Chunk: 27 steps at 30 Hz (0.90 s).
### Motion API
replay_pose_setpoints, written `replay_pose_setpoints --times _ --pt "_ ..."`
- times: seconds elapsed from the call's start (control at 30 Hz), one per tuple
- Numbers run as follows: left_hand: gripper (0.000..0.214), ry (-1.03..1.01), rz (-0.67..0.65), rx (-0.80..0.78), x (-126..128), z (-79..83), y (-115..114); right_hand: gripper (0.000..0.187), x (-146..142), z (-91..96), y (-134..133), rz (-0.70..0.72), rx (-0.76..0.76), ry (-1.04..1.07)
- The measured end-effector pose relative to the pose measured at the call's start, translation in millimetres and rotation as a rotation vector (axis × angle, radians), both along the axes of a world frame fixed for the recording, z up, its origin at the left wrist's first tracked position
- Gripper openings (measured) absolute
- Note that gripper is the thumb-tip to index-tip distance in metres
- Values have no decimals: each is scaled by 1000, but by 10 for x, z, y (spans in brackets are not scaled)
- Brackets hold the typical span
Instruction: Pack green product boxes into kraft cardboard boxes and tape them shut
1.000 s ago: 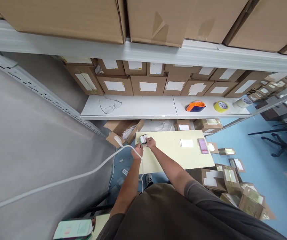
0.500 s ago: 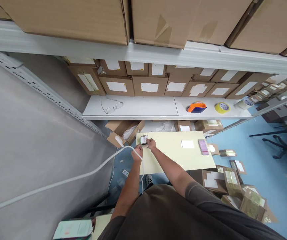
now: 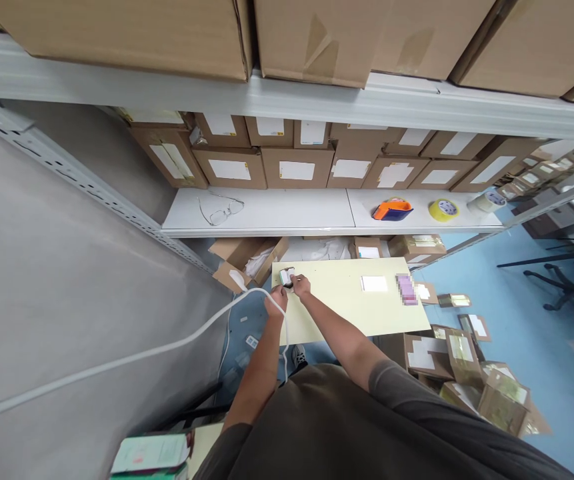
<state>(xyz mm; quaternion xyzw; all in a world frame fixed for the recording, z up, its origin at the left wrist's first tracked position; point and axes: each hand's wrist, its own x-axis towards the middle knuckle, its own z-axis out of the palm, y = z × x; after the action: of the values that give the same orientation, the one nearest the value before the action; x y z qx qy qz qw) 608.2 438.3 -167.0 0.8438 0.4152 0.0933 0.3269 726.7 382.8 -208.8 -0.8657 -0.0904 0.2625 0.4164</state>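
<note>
Cable comes first: a white cable (image 3: 117, 363) runs in from the wall side at eight o'clock and climbs to the left hand (image 3: 277, 301), then hangs down past the forearm. A pale green booklet (image 3: 149, 455) lies at seven o'clock, near the bottom edge. Up at eleven o'clock from the hands, a pair of glasses (image 3: 219, 212) rests on the white shelf (image 3: 287, 217), and an open carton (image 3: 247, 260) sits under that shelf.

The left hand is at the near left corner of the yellow table (image 3: 357, 307), its fingers curled shut round the cable. Just at one o'clock from it lies a small white device (image 3: 285, 276), on the table's far left corner. The right hand (image 3: 301, 285) is on the device, fingers bunched together against its right side. Whether they pinch it or only press on it cannot be told at this size. Both hands are close, almost touching.

Further along at three o'clock, a white sheet (image 3: 374, 284) lies flat on the table, with a blurred pink item (image 3: 407, 289) near the right edge. Above them on the shelf, at one o'clock, stand an orange tape dispenser (image 3: 391, 211) and a yellow tape roll (image 3: 443, 209). Small labelled boxes (image 3: 467, 360) lie scattered on the blue floor at four o'clock.
</note>
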Motion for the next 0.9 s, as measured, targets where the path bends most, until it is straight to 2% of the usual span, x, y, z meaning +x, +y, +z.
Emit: replay_pose_setpoints --times 0.13,0.3,0.5,0.7,0.9 --pt "19 5 4 1 -1 -9 -16 30 -5 45 16 -72 -62 50" --pt "17 29 29 10 -37 -12 60 31 4 93 -11 -110 -62 83" --pt "26 -6 47 34 -129 87 124 30 -10 136 -62 -120 -25 117" --pt "14 -28 33 34 -102 242 164 32 -35 163 -91 -129 -9 114" --pt "6 -112 15 33 -88 230 194 28 -58 197 -103 -127 -3 114"
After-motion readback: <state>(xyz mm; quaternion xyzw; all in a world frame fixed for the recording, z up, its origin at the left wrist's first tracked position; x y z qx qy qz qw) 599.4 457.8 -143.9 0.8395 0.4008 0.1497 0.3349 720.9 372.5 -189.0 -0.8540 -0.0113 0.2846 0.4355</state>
